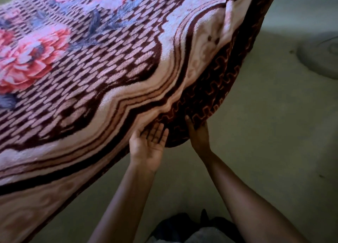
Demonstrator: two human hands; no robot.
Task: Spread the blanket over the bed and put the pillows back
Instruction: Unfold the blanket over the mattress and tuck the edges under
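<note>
Above the pale surface [256, 133], the flowered blanket [91, 69] hangs lifted across the upper left. Your left grip [147, 147] lies spread, palm up, fingertips touching its dark hem; your right grip [198, 135] pinches that hem just beside it, thumb on top.

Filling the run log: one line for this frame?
blanket: spread out, near corner drooping | left hand: open, palm up at edge | right hand: grips corner | pillows: not in view
</note>
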